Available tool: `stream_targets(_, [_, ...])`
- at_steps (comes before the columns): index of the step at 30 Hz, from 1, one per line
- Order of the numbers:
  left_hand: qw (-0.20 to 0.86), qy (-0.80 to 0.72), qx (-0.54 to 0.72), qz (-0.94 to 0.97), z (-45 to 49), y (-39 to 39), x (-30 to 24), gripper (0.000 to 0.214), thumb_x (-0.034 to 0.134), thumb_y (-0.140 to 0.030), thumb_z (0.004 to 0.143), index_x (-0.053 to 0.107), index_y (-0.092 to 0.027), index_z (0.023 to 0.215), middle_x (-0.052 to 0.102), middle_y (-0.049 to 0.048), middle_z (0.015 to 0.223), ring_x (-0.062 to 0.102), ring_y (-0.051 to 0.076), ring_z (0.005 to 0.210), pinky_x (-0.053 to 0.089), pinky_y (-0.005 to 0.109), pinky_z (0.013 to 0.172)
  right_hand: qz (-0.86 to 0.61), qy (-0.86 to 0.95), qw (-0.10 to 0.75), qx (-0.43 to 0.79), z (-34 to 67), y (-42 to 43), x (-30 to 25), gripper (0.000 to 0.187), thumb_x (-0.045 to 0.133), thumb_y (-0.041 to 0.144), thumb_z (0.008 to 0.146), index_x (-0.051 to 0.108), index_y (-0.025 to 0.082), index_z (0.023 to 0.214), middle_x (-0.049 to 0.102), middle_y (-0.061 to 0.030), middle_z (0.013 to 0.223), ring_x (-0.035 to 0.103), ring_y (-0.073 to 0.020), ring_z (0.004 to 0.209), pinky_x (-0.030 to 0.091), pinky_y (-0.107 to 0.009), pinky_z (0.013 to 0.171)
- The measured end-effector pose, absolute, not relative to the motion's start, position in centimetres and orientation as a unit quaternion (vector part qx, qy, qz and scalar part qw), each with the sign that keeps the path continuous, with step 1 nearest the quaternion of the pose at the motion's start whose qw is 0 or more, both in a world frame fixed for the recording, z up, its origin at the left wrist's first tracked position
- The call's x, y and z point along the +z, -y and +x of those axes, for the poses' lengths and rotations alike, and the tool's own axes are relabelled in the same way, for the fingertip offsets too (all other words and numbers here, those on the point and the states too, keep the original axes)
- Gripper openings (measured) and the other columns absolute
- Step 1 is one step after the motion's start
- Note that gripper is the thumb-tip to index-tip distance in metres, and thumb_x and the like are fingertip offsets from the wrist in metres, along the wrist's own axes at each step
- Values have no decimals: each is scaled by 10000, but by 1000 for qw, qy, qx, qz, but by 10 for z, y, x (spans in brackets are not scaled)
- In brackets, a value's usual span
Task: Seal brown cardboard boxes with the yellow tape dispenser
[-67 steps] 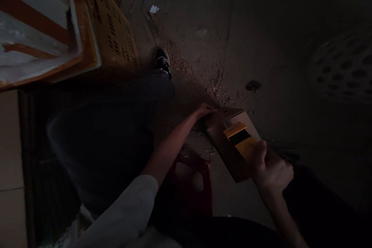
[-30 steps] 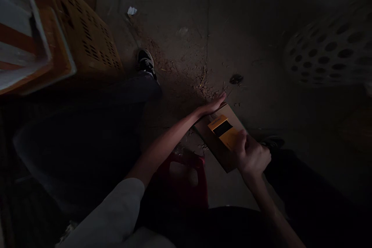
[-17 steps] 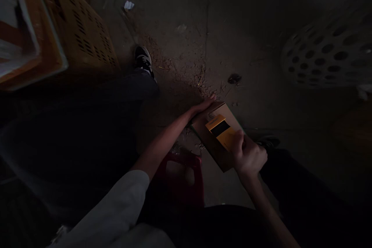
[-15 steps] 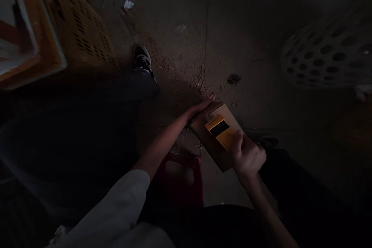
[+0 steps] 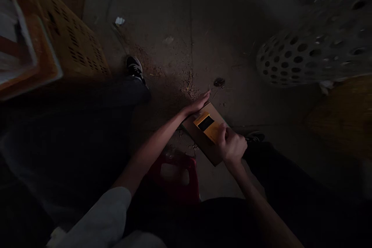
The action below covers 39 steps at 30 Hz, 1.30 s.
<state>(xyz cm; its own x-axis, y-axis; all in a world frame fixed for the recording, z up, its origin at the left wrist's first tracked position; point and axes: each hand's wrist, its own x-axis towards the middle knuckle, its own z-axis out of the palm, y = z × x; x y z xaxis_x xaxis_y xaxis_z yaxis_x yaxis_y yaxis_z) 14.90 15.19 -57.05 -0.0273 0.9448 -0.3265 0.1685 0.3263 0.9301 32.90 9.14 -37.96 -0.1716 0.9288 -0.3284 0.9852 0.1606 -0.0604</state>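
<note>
A brown cardboard box [image 5: 200, 139] lies tilted on the dark floor between my legs. My left hand [image 5: 198, 104] rests flat on its far corner, fingers stretched out. My right hand [image 5: 231, 146] is closed round a yellow tool with a black window [image 5: 207, 124], which lies on the top of the box. Which tool it is I cannot make out in the dim light.
A red plastic stool [image 5: 174, 174] is under me. Yellow perforated crates [image 5: 69, 42] stand at the left with a tray on top. A pale perforated basket [image 5: 305, 54] lies at the right. My shoes [image 5: 134, 68] and scattered debris [image 5: 188, 85] mark the floor.
The view has shifted, so box and hands sit lower-left in the picture. My right hand keeps the yellow tool on the box; my left hand stays at the far corner.
</note>
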Motion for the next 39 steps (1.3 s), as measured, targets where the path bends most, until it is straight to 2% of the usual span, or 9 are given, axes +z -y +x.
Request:
stream_targets(3, [520, -598, 354, 497, 153, -150, -535, 630, 283, -529, 1041, 419, -181, 1549, 396, 125, 1656, 325, 188, 1559, 246, 347, 1293, 642, -747, 109, -137, 327, -91, -378, 649, 282, 499, 1075, 777, 135, 867, 691, -190, 784, 628, -235, 673, 407, -335, 678])
stream_targets(7, [477, -600, 332, 549, 157, -141, -514, 586, 348, -483, 1034, 496, -112, 1463, 534, 186, 1520, 505, 220, 1424, 356, 343, 1230, 641, -746, 113, -144, 322, -92, -372, 642, 282, 500, 1076, 780, 129, 911, 714, -214, 843, 682, -264, 740, 456, -359, 727])
stream_targets(10, [447, -615, 304, 574, 158, -141, -517, 513, 381, -453, 1033, 543, -138, 1403, 608, 165, 1441, 591, 218, 1324, 429, 350, 1166, 639, -742, 128, -156, 318, -95, -366, 650, 317, 534, 1058, 788, 105, 932, 713, -243, 855, 705, -296, 773, 490, -384, 739])
stream_targets(15, [361, -669, 259, 596, 163, -143, -516, 424, 459, -403, 1014, 595, -140, 1318, 696, 159, 1289, 667, 237, 1185, 497, 365, 1056, 622, -744, 158, -188, 321, -97, -359, 715, 343, 653, 1018, 800, 106, 962, 713, -237, 855, 715, -314, 794, 509, -401, 744])
stream_targets(19, [290, -715, 188, 607, 168, -140, -503, 368, 454, -438, 1011, 657, -196, 1200, 734, 131, 1170, 696, 251, 1076, 510, 370, 962, 605, -758, 151, -190, 325, -95, -358, 746, 339, 670, 1013, 792, 81, 956, 706, -246, 864, 713, -327, 815, 511, -406, 743])
stream_targets(24, [237, -745, 105, 615, 175, -137, -489, 429, 378, -449, 1026, 667, -183, 1201, 721, 166, 1179, 699, 281, 1049, 490, 397, 939, 601, -762, 153, -186, 341, -89, -355, 737, 322, 668, 1015, 784, 99, 941, 707, -254, 866, 706, -319, 812, 515, -405, 743])
stream_targets(31, [169, -747, 90, 636, 181, -131, -484, 444, 314, -408, 1038, 662, -165, 1166, 705, 171, 1157, 687, 277, 1024, 488, 404, 926, 623, -740, 174, -186, 412, -74, -357, 701, 333, 658, 1027, 774, 130, 890, 714, -230, 819, 726, -314, 783, 514, -399, 712])
stream_targets(36, [130, -722, 114, 670, 194, -120, -482, 458, 254, -233, 1025, 616, -143, 1292, 647, 217, 1294, 595, 330, 1241, 429, 486, 1073, 631, -736, 163, -181, 411, -68, -363, 705, 332, 636, 1029, 779, 104, 905, 728, -243, 859, 740, -343, 827, 507, -395, 721])
stream_targets(39, [168, -701, 147, 678, 208, -112, -488, 511, 222, -130, 1002, 536, -141, 1405, 593, 196, 1412, 559, 269, 1312, 438, 423, 1106, 640, -729, 151, -190, 406, -66, -364, 713, 336, 632, 1025, 783, 84, 928, 730, -261, 874, 739, -342, 831, 504, -392, 727])
